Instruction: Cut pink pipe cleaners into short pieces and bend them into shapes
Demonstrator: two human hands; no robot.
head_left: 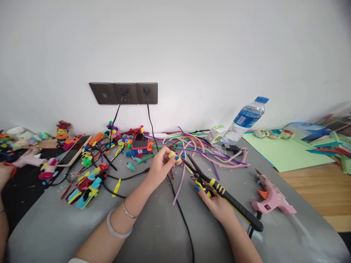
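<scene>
My left hand pinches a small pale-yellow fuzzy piece between thumb and fingers; part of it is hidden by them. Just right of it, the parted jaws of black-and-yellow pliers point up and left towards that piece. My right hand is wrapped round the pliers' handles, one of which stretches out to the lower right. Whether the jaws touch the yellow piece I cannot tell. Behind both hands lies a loose tangle of pink and purple pipe cleaners.
A pink glue gun lies at right. Farther back stand a water bottle and a drink carton. Pipe-cleaner figures, a phone and black cables cover the left and middle. Another person's hand shows at far left.
</scene>
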